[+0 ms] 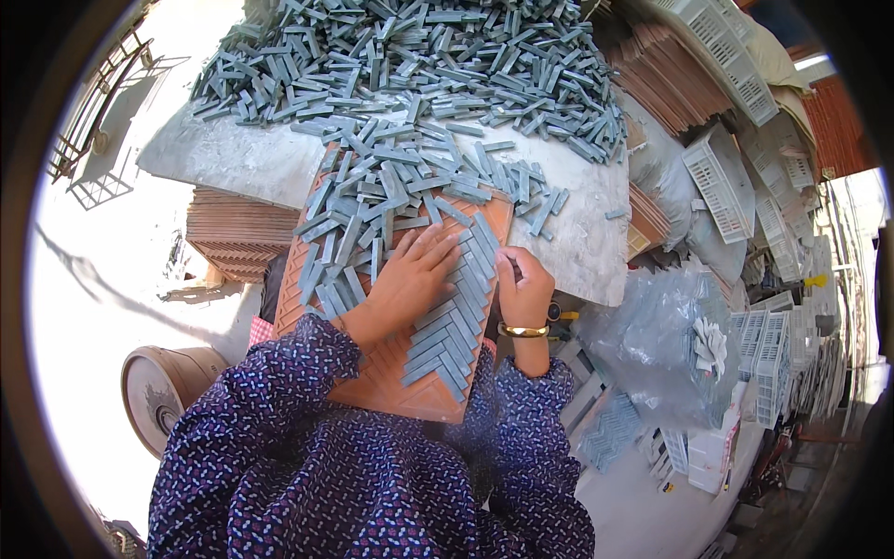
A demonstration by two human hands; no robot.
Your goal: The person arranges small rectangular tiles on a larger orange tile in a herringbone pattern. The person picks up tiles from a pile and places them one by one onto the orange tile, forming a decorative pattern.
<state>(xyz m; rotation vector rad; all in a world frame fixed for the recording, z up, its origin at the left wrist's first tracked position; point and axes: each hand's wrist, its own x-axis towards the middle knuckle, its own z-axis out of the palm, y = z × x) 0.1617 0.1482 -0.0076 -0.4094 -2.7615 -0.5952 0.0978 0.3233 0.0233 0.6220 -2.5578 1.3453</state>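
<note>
An orange herringbone mould tray [372, 391] slopes up from my lap to the table edge. Grey-blue stone strips [440, 349] lie in its zigzag slots along the right half, and loose strips [349, 238] are heaped over its upper left. My left hand [414, 275] rests flat across the strips mid-tray, fingers stretched out toward the fitted rows. At the tray's right edge, my right hand [524, 284] is closed, thumb and forefinger together against the fitted strips; whatever may be in its fingers is hidden. A gold bangle [523, 331] circles that wrist.
A large pile of stone strips [410, 56] covers the back of the pale tabletop [587, 252]. Stacked orange trays [237, 233] stand below it at left, near a round bucket [154, 396]. White plastic crates [719, 182] and a clear plastic-covered bundle [652, 335] crowd the right.
</note>
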